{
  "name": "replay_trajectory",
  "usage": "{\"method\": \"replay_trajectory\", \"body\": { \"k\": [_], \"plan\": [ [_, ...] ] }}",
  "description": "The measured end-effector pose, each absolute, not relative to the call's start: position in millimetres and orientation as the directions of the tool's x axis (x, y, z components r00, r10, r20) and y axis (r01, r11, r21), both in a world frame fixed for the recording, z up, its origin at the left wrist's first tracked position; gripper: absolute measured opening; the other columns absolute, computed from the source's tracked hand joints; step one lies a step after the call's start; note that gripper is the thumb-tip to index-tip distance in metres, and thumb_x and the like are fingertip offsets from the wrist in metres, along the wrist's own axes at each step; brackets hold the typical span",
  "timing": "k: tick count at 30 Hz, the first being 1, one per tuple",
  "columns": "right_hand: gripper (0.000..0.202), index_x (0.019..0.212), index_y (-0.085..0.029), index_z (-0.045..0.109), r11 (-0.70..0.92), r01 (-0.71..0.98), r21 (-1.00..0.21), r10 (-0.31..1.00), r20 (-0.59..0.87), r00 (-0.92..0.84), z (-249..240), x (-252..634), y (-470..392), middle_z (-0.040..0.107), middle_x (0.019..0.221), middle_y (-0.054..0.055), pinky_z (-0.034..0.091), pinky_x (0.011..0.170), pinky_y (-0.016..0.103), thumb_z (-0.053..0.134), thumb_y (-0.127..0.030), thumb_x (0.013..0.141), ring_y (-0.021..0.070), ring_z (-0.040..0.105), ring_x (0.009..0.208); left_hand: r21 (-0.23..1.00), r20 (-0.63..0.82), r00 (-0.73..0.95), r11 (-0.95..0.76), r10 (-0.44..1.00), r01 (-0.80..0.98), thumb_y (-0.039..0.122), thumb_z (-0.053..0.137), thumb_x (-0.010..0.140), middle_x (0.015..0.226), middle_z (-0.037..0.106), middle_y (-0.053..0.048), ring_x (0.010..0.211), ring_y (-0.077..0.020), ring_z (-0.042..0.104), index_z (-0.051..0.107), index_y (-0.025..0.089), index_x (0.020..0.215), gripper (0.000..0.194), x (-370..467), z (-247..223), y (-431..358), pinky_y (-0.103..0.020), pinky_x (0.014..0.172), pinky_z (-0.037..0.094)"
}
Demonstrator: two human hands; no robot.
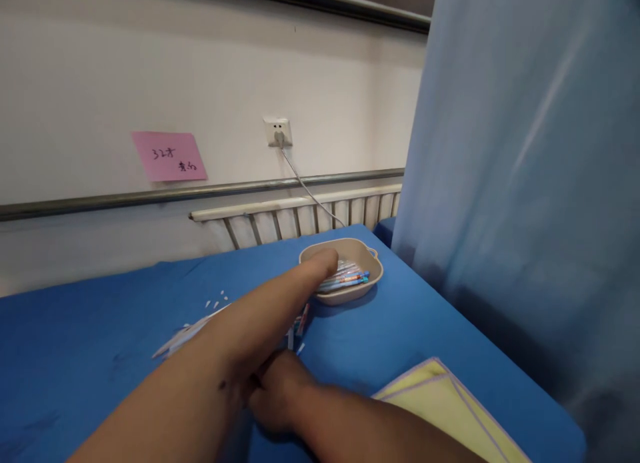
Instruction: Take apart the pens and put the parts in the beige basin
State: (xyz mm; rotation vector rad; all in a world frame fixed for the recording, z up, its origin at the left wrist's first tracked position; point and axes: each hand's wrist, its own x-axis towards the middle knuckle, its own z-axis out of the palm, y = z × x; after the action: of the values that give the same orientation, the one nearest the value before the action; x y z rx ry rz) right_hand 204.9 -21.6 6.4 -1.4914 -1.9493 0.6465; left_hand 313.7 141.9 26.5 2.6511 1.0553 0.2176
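Observation:
My left arm reaches across to a beige basin at the far side of the blue-covered surface. My left hand is at the basin's near left side, and its fingers are hidden from view. Inside the basin lie several slim, pen-like sticks, white and blue with some orange. My right hand is curled closed beneath my left forearm, close to the blue cover. What its fingers hold, if anything, is hidden. Just beyond it are small thin pieces, partly covered by my left arm.
A pile of long white sticks lies left of my arm, with several tiny white pieces near it. A folded yellow cloth is at the lower right. Blue curtain hangs on the right; a cord runs from a wall socket.

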Motion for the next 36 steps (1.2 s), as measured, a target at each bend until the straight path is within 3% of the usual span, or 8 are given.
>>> {"method": "replay_trajectory", "body": {
  "k": [3,7,11,15,19,27,31,36],
  "plan": [
    [0.035,0.109,-0.02,0.065,0.234,0.672,-0.702,0.972,0.165,-0.166,2,206,-24,0.066,0.113,0.007,0.047,0.077,0.028,0.039,-0.031,0.088,0.0235,0.061,0.104,0.287,-0.001,0.741,-0.71,0.671,0.644,0.032,0.054,0.089,0.115,0.056,-0.008,0.099,-0.0232,0.058,0.054,0.014,0.115,0.032,307,35,139,-0.041,0.081,0.051],
    [0.025,0.085,-0.018,0.068,0.23,0.593,-0.772,0.972,0.213,-0.099,-13,204,-21,0.072,0.088,0.006,0.046,0.066,0.025,0.046,-0.029,0.085,0.0193,0.066,0.08,0.322,0.071,0.777,-0.751,0.626,0.576,0.027,0.055,0.087,0.106,0.063,-0.007,0.095,-0.0206,0.059,0.062,0.015,0.104,0.021,269,57,126,-0.036,0.085,0.048],
    [0.027,0.072,-0.017,0.06,0.156,0.229,-0.961,0.97,0.193,0.151,-25,208,-9,0.062,0.059,-0.001,0.04,0.047,0.02,0.042,-0.032,0.087,0.0097,0.054,0.046,0.403,0.186,0.746,-0.743,0.639,0.535,0.028,0.047,0.086,0.095,0.069,-0.003,0.086,-0.0171,0.062,0.065,0.017,0.099,0.025,177,63,94,-0.027,0.078,0.048],
    [0.037,0.069,-0.017,0.054,0.179,-0.024,-0.983,0.902,0.155,0.404,-25,228,3,0.054,0.054,-0.003,0.037,0.041,0.02,0.043,-0.05,0.083,0.0081,0.045,0.04,0.562,0.251,0.558,-0.588,0.791,0.581,0.04,0.047,0.083,0.081,0.07,-0.002,0.073,-0.0186,0.063,0.066,0.017,0.09,0.031,64,34,57,-0.029,0.067,0.05],
    [0.039,0.073,-0.018,0.053,0.138,0.085,-0.987,0.883,0.161,0.441,-21,253,5,0.054,0.057,-0.002,0.039,0.045,0.021,0.039,-0.052,0.083,0.009,0.046,0.044,0.628,0.253,0.42,-0.478,0.871,0.614,0.042,0.049,0.082,0.085,0.071,-0.002,0.077,-0.0195,0.064,0.066,0.02,0.091,0.029,-10,1,38,-0.028,0.07,0.049],
    [0.022,0.058,-0.018,0.056,0.009,0.438,-0.899,0.977,0.101,0.188,-25,277,-14,0.055,0.05,-0.002,0.029,0.047,0.022,0.06,-0.034,0.073,0.0101,0.045,0.044,0.738,0.274,0.313,-0.407,0.909,0.539,0.041,0.054,0.077,0.083,0.071,-0.003,0.077,-0.0205,0.065,0.065,0.018,0.09,0.029,-27,-6,55,-0.03,0.073,0.05],
    [0.019,0.068,-0.019,0.06,0.009,0.791,-0.612,0.999,0.032,0.013,-23,269,-26,0.062,0.061,0.001,0.027,0.052,0.023,0.059,-0.036,0.077,0.0126,0.052,0.055,0.851,0.257,0.144,-0.295,0.956,0.434,0.041,0.057,0.072,0.079,0.07,-0.004,0.067,-0.018,0.063,0.065,0.016,0.087,0.031,-34,-7,69,-0.028,0.064,0.05],
    [0.025,0.087,-0.02,0.06,0.004,0.928,-0.372,0.998,-0.058,-0.027,-18,255,-34,0.067,0.077,0.004,0.028,0.054,0.024,0.06,-0.043,0.078,0.0162,0.059,0.067,0.911,0.228,0.007,-0.216,0.974,0.35,0.043,0.06,0.067,0.081,0.07,-0.007,0.06,-0.0149,0.061,0.062,0.014,0.088,0.036,-55,-9,90,-0.026,0.057,0.049]
  ]
}}
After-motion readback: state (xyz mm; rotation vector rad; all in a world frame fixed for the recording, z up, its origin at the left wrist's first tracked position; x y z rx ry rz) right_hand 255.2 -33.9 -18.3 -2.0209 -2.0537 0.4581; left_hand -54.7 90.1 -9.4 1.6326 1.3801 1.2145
